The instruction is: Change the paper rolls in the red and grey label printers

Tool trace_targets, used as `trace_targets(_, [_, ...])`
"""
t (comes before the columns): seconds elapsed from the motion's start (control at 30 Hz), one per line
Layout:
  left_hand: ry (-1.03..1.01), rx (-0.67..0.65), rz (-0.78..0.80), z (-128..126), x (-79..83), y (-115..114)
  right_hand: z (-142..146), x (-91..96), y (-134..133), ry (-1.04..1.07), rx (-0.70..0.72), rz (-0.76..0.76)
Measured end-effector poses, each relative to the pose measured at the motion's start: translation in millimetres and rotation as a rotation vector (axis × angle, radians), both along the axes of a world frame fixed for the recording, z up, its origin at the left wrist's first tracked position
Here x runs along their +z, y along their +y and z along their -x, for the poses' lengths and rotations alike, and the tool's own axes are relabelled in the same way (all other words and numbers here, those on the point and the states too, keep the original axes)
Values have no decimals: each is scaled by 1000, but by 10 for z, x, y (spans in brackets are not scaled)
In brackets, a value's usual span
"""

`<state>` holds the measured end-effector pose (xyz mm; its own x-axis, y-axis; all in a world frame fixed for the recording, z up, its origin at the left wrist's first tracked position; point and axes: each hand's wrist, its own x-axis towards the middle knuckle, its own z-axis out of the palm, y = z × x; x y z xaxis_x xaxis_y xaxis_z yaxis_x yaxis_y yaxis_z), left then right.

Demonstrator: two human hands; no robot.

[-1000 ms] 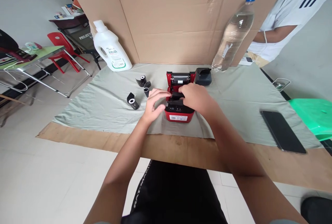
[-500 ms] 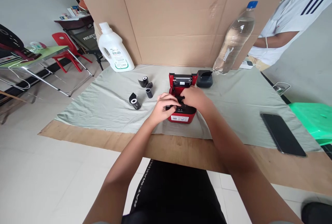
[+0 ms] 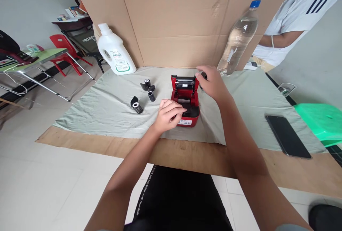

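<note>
A red and black label printer (image 3: 188, 121) stands on the grey cloth with its inner mechanism (image 3: 184, 83) tipped up at the back. My left hand (image 3: 169, 117) grips its front left edge, fingers bent over the black top and thumb low at the front. Beside the raised mechanism, at its right, my right hand (image 3: 211, 83) is open, with index finger and thumb apart and nothing between them. Behind that hand a dark cover (image 3: 203, 76) is mostly hidden. Left of the printer lie small black ribbon rolls (image 3: 151, 96), some with a loose tail.
A white detergent bottle (image 3: 117, 54) and a tall water bottle (image 3: 238, 42) stand before a cardboard screen (image 3: 176, 45). At the right lies a phone (image 3: 288, 136). A person in a white shirt (image 3: 285, 24) stands behind the screen's right edge. A green stool (image 3: 320, 120) is beside the table.
My right hand has come out of the printer and moved up and right, toward the dark cover. My left hand has stayed at the printer. The whole view has shifted slightly.
</note>
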<state>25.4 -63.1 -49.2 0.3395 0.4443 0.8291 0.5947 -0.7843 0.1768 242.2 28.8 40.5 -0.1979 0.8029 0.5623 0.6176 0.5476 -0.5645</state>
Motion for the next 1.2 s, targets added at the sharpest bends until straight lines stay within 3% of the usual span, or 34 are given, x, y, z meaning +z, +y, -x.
trace_targets(0.1, [-18,10,-63,-14,14,-27,31,-108,79,43,49,103])
trace_targets(0.2, [-74,-8,-94,-3,15,-35,13,-84,50,53,87,181])
trace_targets(0.33, [-136,-19,-104,23,2,-26,-63,33,-70,-294,366,494])
trace_targets(0.43, [-215,-21,-31,16,-21,-9,-102,81,-152,-505,341,616])
trace_targets(0.5, [-366,-20,100,-2,-53,19,-127,86,-180,-515,248,663])
trace_targets(0.6, [-691,9,438,-26,-115,106,-194,64,-166,-442,171,822])
trace_targets(0.73, [-917,-55,945,-13,-158,269,-287,-9,-78,-241,284,1116])
trace_targets(0.83, [-918,-137,1076,27,-151,334,-297,-103,-74,-111,346,1199])
trace_targets(0.93, [-868,-150,1072,53,-185,278,-252,-286,-280,45,272,1086])
trace_targets(1.03, [-798,-177,1064,36,-300,115,-170,-580,-684,227,196,690])
trace_targets(1.07, [-753,-178,1068,24,-343,58,-140,-685,-819,247,243,605])
trace_targets(1.13, [-685,-185,1072,3,-400,-14,-87,-861,-1012,183,211,438])
trace_targets(1.2, [-680,-213,1081,-5,-391,21,-45,-946,-1025,126,168,350])
